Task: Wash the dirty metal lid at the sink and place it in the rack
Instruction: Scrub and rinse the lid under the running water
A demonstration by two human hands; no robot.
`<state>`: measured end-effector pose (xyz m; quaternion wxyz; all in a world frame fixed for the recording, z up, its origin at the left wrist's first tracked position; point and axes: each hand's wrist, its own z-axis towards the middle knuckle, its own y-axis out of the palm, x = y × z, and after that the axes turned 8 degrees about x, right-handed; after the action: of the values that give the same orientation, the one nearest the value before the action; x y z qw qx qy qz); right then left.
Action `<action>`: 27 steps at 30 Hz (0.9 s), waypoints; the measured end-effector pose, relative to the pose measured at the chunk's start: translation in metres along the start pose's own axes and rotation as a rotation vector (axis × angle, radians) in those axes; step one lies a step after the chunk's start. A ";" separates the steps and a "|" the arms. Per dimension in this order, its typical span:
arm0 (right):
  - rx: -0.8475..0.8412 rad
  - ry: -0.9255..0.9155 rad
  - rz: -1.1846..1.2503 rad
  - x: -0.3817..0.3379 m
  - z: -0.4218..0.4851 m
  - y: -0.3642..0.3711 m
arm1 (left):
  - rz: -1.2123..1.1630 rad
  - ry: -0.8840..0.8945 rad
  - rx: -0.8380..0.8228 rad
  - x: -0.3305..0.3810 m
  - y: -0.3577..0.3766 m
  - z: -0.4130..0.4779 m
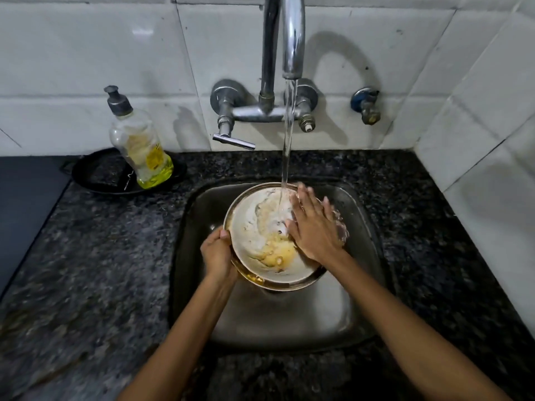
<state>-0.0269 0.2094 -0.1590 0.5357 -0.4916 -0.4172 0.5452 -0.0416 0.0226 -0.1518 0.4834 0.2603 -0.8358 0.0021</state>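
The round metal lid (254, 227) is held tilted over the steel sink (289, 319), its inner face smeared white and yellow. My left hand (217, 254) grips the lid's left rim. My right hand (314, 227) lies flat with fingers spread on the lid's right half, and water splashes around it. A stream of water (287, 140) falls from the tap (292, 36) onto the lid just left of my right fingers. No rack is in view.
A clear soap bottle (139, 143) with yellow liquid stands in a black dish (95, 175) on the dark granite counter (86, 256) at the back left. The tap's lever (233, 140) and a small wall valve (366, 107) sit on the white tiled wall.
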 end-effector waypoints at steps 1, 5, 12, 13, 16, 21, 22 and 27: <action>-0.019 0.012 0.011 -0.005 -0.015 0.001 | -0.013 -0.015 0.022 -0.002 -0.004 0.005; -0.193 -0.223 0.171 -0.054 -0.047 -0.008 | -0.117 -0.159 0.053 -0.012 -0.003 0.006; -0.066 -0.123 0.068 -0.023 0.023 0.007 | -0.054 -0.105 -0.064 -0.009 0.004 -0.016; -0.052 -0.039 0.040 -0.011 0.022 0.008 | -0.040 -0.068 -0.040 -0.007 0.001 -0.013; -0.046 0.081 0.046 -0.004 -0.012 0.005 | -0.083 -0.020 -0.006 0.001 -0.003 -0.007; -0.199 -0.157 0.252 -0.065 -0.038 -0.004 | -0.114 -0.057 -0.014 -0.007 0.005 -0.006; -0.174 -0.201 0.295 -0.069 -0.029 -0.005 | -0.102 -0.066 -0.043 -0.009 0.007 -0.009; -0.005 -0.169 0.139 -0.029 0.014 0.000 | -0.079 -0.006 -0.048 -0.006 0.003 -0.006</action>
<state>-0.0426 0.1819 -0.1536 0.4583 -0.4731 -0.4273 0.6193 -0.0355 0.0293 -0.1525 0.4866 0.2814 -0.8262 -0.0377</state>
